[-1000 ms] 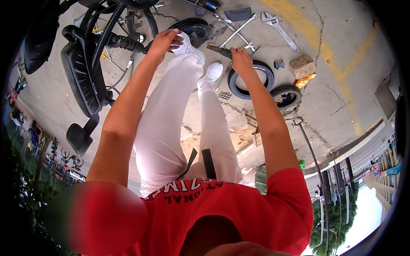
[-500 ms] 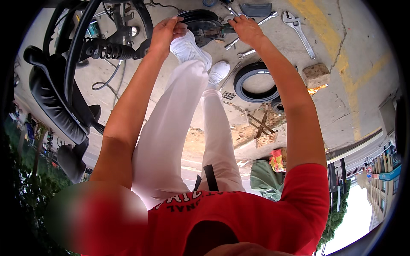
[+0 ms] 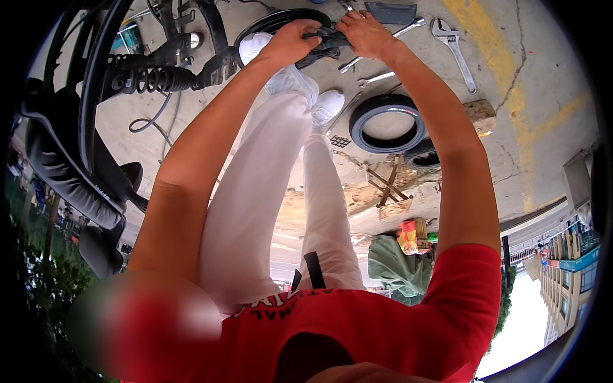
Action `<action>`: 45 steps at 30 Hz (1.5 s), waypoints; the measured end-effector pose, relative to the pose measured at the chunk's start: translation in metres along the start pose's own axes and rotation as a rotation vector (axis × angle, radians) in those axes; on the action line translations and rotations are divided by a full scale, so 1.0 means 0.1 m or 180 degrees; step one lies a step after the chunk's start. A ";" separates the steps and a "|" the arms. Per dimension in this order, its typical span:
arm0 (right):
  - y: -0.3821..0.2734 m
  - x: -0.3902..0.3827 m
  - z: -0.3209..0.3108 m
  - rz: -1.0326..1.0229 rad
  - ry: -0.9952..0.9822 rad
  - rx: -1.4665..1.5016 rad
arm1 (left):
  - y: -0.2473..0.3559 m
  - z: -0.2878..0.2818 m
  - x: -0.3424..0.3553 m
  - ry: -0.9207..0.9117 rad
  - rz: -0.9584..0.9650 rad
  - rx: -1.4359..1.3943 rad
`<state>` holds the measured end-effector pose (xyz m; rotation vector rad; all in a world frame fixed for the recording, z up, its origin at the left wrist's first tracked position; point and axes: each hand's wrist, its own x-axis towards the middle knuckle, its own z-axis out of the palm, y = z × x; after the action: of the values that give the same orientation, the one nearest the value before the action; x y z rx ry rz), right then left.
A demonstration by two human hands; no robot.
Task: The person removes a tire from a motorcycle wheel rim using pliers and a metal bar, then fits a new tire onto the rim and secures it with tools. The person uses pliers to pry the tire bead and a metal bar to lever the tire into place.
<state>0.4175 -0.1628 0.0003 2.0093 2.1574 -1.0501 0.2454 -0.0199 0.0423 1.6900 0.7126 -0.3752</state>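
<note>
My left hand (image 3: 295, 42) and my right hand (image 3: 363, 37) are closed on a dark tool (image 3: 329, 39) above a black wheel rim (image 3: 274, 19) at the top of the view. My left white shoe (image 3: 254, 48) rests at the rim, partly behind my left hand; my right shoe (image 3: 327, 107) stands below. Wrenches (image 3: 408, 29) lie just beyond my right hand, with a large adjustable wrench (image 3: 454, 51) farther right. The tool's exact shape is hidden by my fingers and the rim behind it.
A black vehicle frame with seat (image 3: 76, 172) and coil spring (image 3: 159, 78) fills the left. A tire (image 3: 387, 123), a second tire (image 3: 421, 156), brick (image 3: 482, 113), wooden folding stool (image 3: 393, 191) and green cloth (image 3: 393, 268) lie at the right. Yellow paint marks the pavement.
My left hand has moved right, off the shoe and onto the tool. My right hand has risen toward the rim with the tool, now close beside the left.
</note>
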 end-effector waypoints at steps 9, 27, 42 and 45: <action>0.07 0.01 0.06 0.0101 -0.0124 0.0660 | -0.13 0.44 0.77 -0.1762 -0.0672 0.0936; 0.27 0.06 0.14 0.0010 -0.0691 0.0887 | 0.02 0.57 0.85 -0.1559 -0.0715 0.1134; 0.21 0.02 0.12 -0.0213 -0.0565 0.0758 | 0.13 0.68 0.57 -0.0872 -0.0908 0.1762; 0.22 0.01 0.17 -0.0199 -0.0419 0.0603 | 0.14 0.70 0.56 -0.0858 -0.0932 0.1755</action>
<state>0.4293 -0.1712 -0.0231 1.8916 2.1396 -1.4018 0.3055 -0.0749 0.0023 1.9928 0.6928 -1.0630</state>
